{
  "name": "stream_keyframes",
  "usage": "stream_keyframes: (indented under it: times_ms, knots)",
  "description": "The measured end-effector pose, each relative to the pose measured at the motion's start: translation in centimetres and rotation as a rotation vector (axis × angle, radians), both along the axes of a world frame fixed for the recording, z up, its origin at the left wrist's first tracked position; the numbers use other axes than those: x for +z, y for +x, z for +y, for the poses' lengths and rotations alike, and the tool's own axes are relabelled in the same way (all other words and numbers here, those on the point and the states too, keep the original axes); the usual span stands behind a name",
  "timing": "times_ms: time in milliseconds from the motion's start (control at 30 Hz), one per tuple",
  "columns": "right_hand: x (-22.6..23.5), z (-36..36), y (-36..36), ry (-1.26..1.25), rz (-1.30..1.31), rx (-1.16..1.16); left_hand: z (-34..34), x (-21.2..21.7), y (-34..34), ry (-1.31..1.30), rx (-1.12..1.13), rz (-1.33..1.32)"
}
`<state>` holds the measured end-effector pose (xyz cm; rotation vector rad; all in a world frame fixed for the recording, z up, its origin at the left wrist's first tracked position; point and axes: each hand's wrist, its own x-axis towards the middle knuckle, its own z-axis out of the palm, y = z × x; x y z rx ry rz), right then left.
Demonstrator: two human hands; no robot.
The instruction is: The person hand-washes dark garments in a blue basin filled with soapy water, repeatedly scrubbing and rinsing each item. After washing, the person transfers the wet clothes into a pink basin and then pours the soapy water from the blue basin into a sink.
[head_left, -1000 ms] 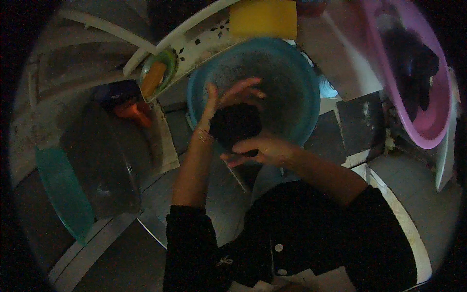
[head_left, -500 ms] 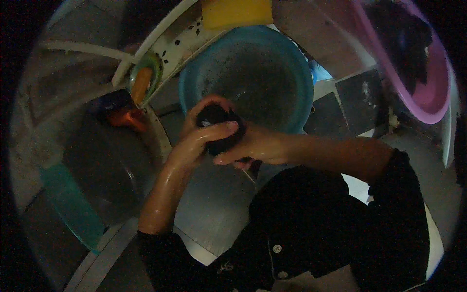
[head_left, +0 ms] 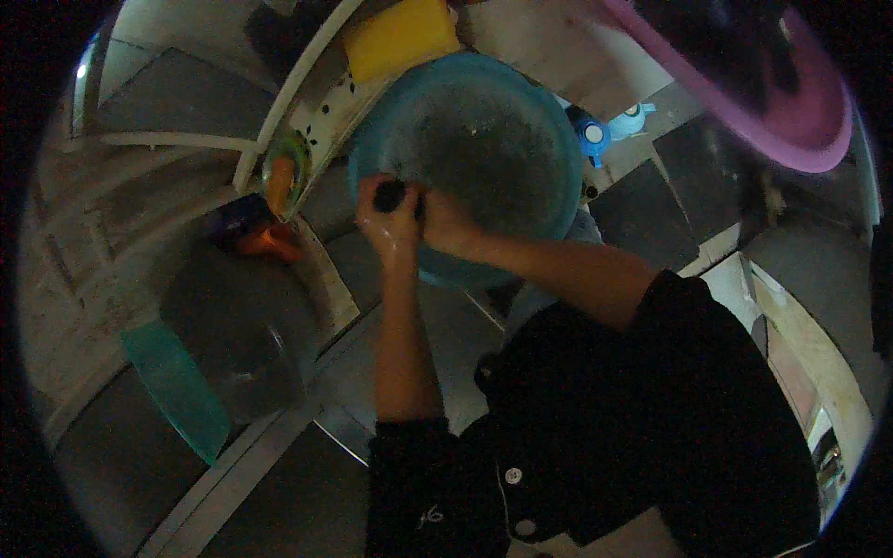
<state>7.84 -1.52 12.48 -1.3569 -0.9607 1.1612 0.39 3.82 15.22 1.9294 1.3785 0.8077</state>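
A dark, wet-looking bundle of cloth (head_left: 390, 195) is squeezed in my hands at the near left side of a round blue basin (head_left: 569, 177). My left hand (head_left: 383, 228) is closed around it, and part of the cloth bulges out by the thumb. Close against it, my right hand (head_left: 446, 223) is closed too, with a dark strip of cloth between the two hands. The right hand's fingertips are hidden. Murky grey water with foam specks fills the basin below.
A yellow block-shaped thing (head_left: 400, 39) lies on a pale ledge beyond the basin. A pink tub (head_left: 809, 149) with dark contents is at the far right, a blue-and-white object (head_left: 593, 135) beside the basin. At left stand a grey container (head_left: 237, 316), a green panel (head_left: 177, 391) and an orange item (head_left: 270, 244).
Both hands have moved forward and slightly left, over the basin's near edge. The cloth is now packed smaller between them. The whole view has shifted a little.
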Motion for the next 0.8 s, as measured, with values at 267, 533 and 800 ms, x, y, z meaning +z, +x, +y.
stream_keyframes:
  times_ms: [267, 533, 800]
  knots:
    - [-1.9, 1.4, -0.5, 0.148, 0.074, 0.045, 0.0, -1.7, -1.4, -0.151, 0.100, -0.148]
    - [0.3, -3.0, 4.2, -0.458, 0.361, 0.587, -3.2, -4.7, -1.2, -0.406, 0.123, -0.365]
    - [12.0, -11.5, 19.1, 0.001, -0.603, -0.483, -8.6, 7.2, -2.4, 0.023, -0.396, -0.475]
